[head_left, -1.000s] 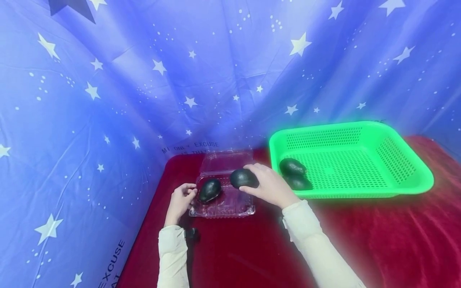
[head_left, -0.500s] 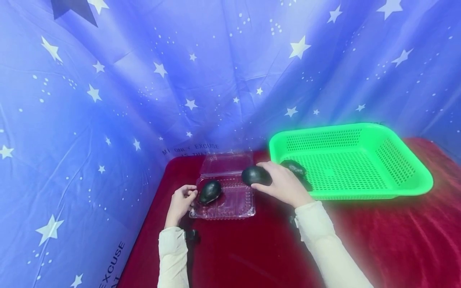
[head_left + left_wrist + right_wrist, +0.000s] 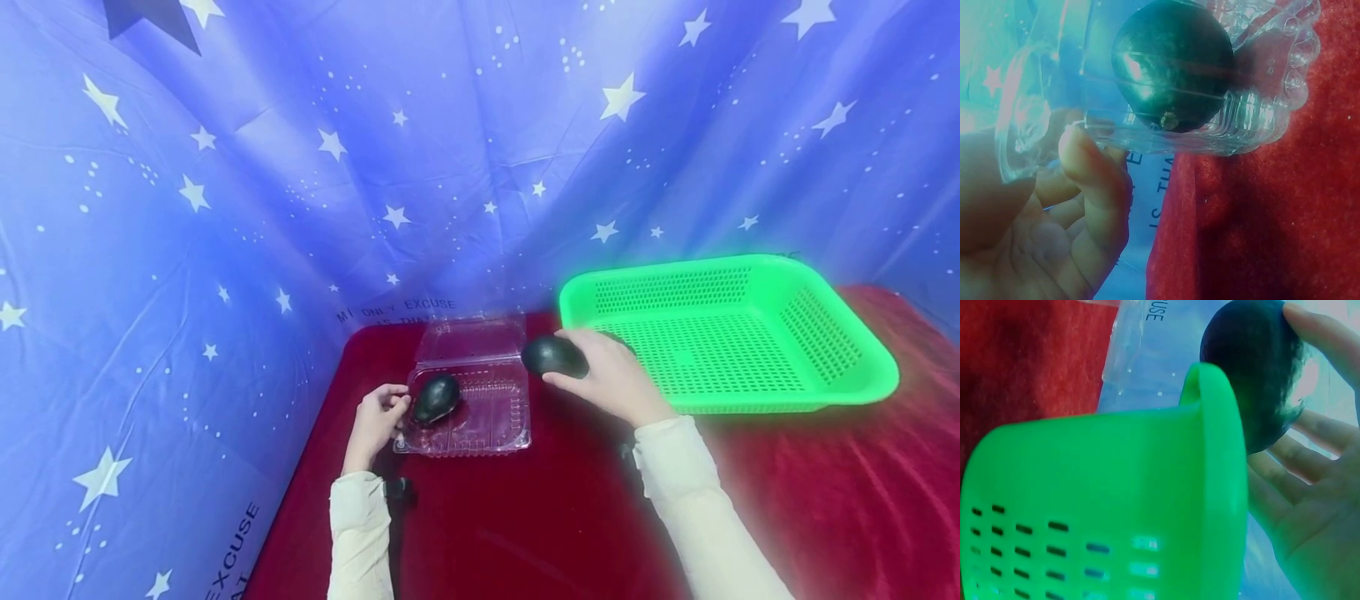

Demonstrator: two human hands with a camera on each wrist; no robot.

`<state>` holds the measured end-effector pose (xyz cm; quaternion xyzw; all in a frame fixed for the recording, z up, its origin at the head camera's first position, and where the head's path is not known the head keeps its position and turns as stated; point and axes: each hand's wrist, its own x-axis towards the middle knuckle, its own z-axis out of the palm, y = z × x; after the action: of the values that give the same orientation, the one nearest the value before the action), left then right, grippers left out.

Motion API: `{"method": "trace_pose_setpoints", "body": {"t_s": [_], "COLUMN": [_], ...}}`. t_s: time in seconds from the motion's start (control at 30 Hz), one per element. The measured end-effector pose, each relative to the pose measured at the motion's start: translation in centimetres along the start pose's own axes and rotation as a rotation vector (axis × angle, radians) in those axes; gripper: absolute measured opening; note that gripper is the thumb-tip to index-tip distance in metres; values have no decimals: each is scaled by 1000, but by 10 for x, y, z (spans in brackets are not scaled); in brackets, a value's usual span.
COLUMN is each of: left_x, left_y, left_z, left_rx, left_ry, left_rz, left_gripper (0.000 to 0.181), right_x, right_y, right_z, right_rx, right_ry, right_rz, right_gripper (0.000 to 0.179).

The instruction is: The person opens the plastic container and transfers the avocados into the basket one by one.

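Note:
My left hand [image 3: 377, 423] pinches the left edge of a clear plastic clamshell box [image 3: 491, 421], whose lid stands back behind it. In the box's left part lies a dark avocado [image 3: 437, 398]; the left wrist view shows the stem end of this avocado [image 3: 1172, 65] through the plastic. A second dark avocado [image 3: 553, 357] is in my right hand [image 3: 615, 379], gripped between thumb and fingers, raised beside the left rim of the green basket [image 3: 750, 407]. Mostly hidden behind that hand, a bit of dark fruit [image 3: 622, 340] shows in the basket.
Red cloth [image 3: 510, 525] covers the table. A blue curtain with stars [image 3: 450, 167] hangs behind and to the left. In the right wrist view the tall green basket wall [image 3: 1116, 487] stands close to the right hand.
My right hand has carried its avocado rightward from over the clamshell box to the basket's left rim, now covering the fruit there. The left hand has stayed at the box's edge.

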<state>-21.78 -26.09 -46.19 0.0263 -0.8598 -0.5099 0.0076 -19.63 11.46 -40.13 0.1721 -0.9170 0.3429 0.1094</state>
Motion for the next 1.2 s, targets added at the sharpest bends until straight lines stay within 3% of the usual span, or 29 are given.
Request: {"method": "trace_pose_setpoints", "body": {"t_s": [0.27,1.2], "left_x": [1,0], "left_y": [0,2], "left_z": [0,0], "left_rx": [-6,-9], "left_ry": [-1,-3], "left_rz": [4,3], "left_gripper": [24,24], "right_x": [-4,-16], "right_y": [10,26], "right_z": [-6,-33], "right_rx": [0,-29], "right_ry": [-1,-13], "right_rz": [40,38], "right_gripper": [69,64]}}
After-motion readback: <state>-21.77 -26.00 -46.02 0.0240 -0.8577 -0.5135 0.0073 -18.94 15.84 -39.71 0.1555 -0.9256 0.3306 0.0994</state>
